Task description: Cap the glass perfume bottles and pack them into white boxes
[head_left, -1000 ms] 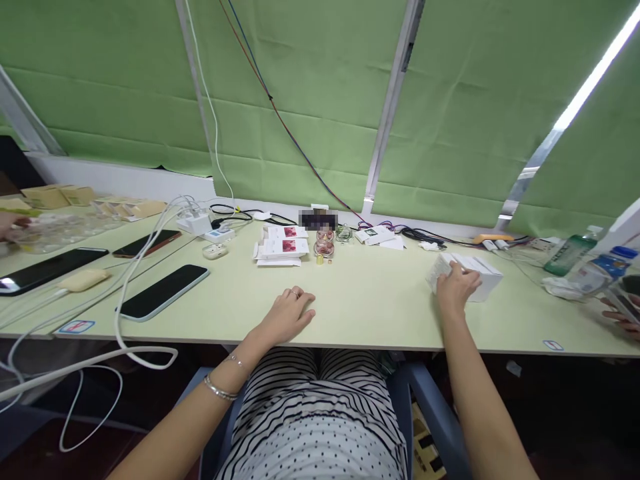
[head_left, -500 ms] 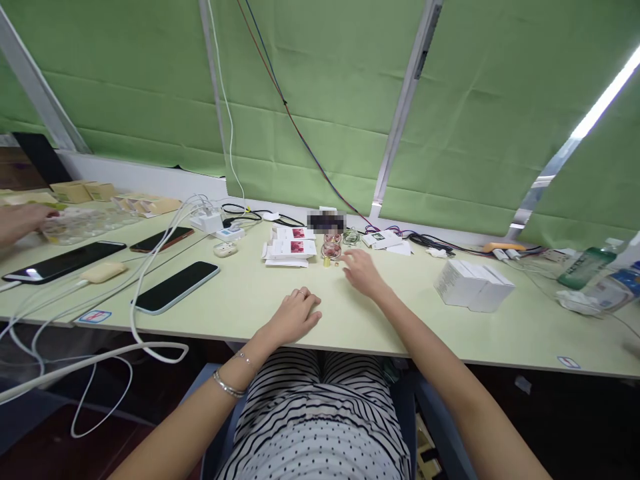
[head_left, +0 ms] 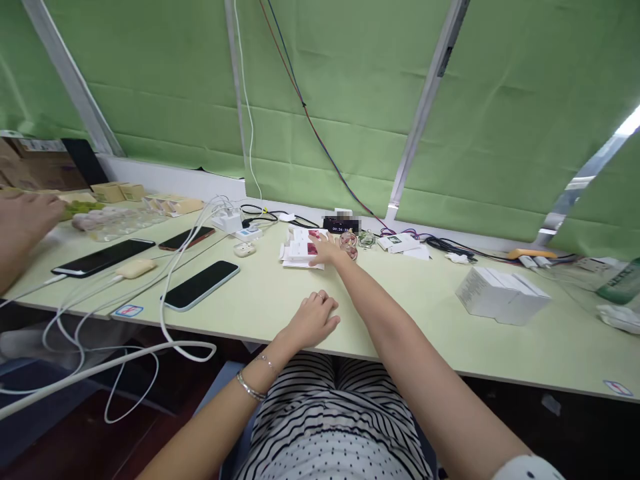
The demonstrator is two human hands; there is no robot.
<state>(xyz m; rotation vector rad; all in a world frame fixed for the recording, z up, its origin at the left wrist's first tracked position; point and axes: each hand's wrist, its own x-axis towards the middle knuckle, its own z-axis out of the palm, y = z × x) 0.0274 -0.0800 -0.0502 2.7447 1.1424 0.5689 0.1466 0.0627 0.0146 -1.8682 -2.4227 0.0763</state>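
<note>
My right hand (head_left: 326, 252) reaches across the desk to the stack of flat white boxes (head_left: 299, 254) with red pictures on them. Its fingers are apart and lie over the right side of the stack; the hand covers part of it. Just right of that hand are small round glass-like pieces (head_left: 349, 244) with reddish contents, and beside them a similar greenish one (head_left: 367, 239). Nearer the front edge, my left hand (head_left: 314, 321) rests palm down on the desk, fingers loosely stretched, holding nothing.
White cartons (head_left: 501, 295) stand at right. Left are a phone (head_left: 201, 285), an earphone case (head_left: 245, 249) and white cables (head_left: 173, 280). A digital timer (head_left: 342, 225) stands by the wall. Another person's hand (head_left: 30, 223) is at far left near clear plastic trays (head_left: 127, 227).
My right hand has moved left from beside the small round pieces onto the white boxes. My left hand stays on the desk. The view has swung slightly left.
</note>
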